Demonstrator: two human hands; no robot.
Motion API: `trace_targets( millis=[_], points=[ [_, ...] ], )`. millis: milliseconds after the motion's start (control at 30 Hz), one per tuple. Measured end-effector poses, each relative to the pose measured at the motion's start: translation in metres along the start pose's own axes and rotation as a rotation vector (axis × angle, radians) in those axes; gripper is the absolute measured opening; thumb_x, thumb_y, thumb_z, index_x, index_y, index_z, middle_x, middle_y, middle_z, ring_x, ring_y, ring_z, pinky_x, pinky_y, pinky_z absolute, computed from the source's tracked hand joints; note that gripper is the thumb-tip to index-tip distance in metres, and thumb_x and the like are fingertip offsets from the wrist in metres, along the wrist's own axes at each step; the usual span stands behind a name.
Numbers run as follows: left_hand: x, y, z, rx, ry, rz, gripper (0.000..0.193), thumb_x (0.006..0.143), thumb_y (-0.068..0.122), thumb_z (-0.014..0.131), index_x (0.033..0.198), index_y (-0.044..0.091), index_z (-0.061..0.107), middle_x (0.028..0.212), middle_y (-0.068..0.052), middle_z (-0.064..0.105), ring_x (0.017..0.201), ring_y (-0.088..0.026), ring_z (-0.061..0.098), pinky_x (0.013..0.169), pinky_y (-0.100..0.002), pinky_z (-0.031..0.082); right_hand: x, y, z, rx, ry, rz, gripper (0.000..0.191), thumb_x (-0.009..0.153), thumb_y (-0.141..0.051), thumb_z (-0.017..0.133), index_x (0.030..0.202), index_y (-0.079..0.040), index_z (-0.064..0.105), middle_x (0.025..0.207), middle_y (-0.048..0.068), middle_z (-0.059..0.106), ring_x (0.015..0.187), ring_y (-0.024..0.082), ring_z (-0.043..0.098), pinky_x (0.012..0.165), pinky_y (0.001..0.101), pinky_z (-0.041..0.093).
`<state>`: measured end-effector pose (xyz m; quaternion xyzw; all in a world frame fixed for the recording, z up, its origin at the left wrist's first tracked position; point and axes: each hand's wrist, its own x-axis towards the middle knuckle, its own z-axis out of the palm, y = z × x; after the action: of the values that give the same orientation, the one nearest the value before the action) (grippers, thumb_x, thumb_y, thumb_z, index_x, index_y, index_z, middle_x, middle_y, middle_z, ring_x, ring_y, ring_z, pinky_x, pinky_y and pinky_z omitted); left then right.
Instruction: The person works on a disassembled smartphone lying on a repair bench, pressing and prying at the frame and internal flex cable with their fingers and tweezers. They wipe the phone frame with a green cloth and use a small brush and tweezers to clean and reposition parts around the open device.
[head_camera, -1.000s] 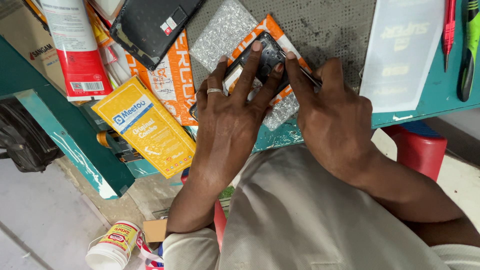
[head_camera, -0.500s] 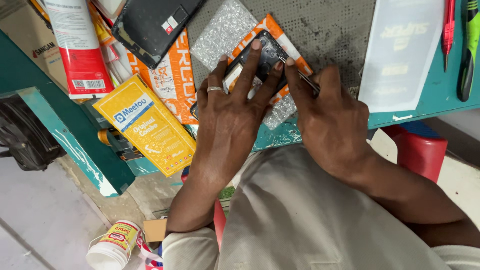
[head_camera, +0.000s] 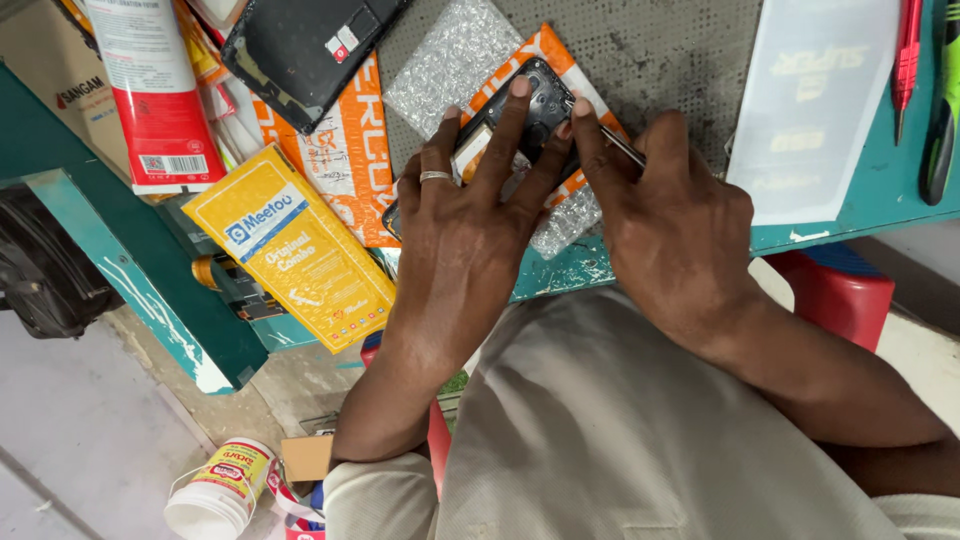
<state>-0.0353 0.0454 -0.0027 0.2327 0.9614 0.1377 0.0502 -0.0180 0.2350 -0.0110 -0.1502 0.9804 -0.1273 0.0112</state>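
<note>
The left hand (head_camera: 465, 235) lies flat over an opened black phone (head_camera: 520, 115), its fingers spread and pressing on the body so that the phone does not slide. The grip of this hand is closed on the phone, holding it down from above and along the sides. The phone rests on a sheet of bubble wrap (head_camera: 450, 60) and an orange packet (head_camera: 345, 165), at the near edge of the table (head_camera: 850, 215); the soft sheet probably protects the underside. The right hand (head_camera: 680, 225) pinches a thin metal tool (head_camera: 620, 145) between thumb and forefinger, the tip directed at the upper part of the phone near the camera openings. Whether the tip touches a screw or a seam, I cannot tell, because the fingers cover it. A yellow packet (head_camera: 290, 245) lies just beside the left wrist, and a white flat pouch (head_camera: 810, 100) lies to the right.
</note>
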Motion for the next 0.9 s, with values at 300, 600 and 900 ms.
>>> trace_targets(
  millis=[300, 600, 900],
  points=[
    [0.001, 0.001, 0.001, -0.01, 0.034, 0.009, 0.047, 0.103, 0.031, 0.07, 0.149, 0.026, 0.061, 0.164, -0.004, 0.04, 0.138, -0.046, 0.048, 0.111, -0.057, 0.043, 0.004, -0.005, -0.004, -0.029, -0.011, 0.008, 0.065, 0.088, -0.001, 0.07, 0.152, -0.009, 0.061, 0.103, 0.013, 0.047, 0.072, 0.024, 0.063, 0.05, 0.0357, 0.051],
    [0.002, 0.0, 0.001, -0.001, 0.011, 0.006, 0.048, 0.1, 0.031, 0.071, 0.147, 0.027, 0.062, 0.164, -0.003, 0.039, 0.136, -0.045, 0.048, 0.111, -0.057, 0.043, 0.0, -0.006, -0.004, -0.018, -0.014, 0.04, 0.064, 0.088, 0.0, 0.069, 0.15, -0.012, 0.062, 0.101, 0.014, 0.047, 0.065, 0.025, 0.063, 0.048, 0.0388, 0.05],
    [0.003, 0.001, -0.001, -0.006, -0.008, -0.001, 0.051, 0.1, 0.032, 0.07, 0.15, 0.026, 0.061, 0.165, -0.005, 0.038, 0.138, -0.044, 0.047, 0.111, -0.056, 0.043, -0.005, -0.002, 0.006, 0.11, 0.035, 0.042, 0.071, 0.084, 0.003, 0.067, 0.154, -0.009, 0.059, 0.106, 0.015, 0.05, 0.071, 0.026, 0.065, 0.053, 0.0377, 0.054]
  ],
)
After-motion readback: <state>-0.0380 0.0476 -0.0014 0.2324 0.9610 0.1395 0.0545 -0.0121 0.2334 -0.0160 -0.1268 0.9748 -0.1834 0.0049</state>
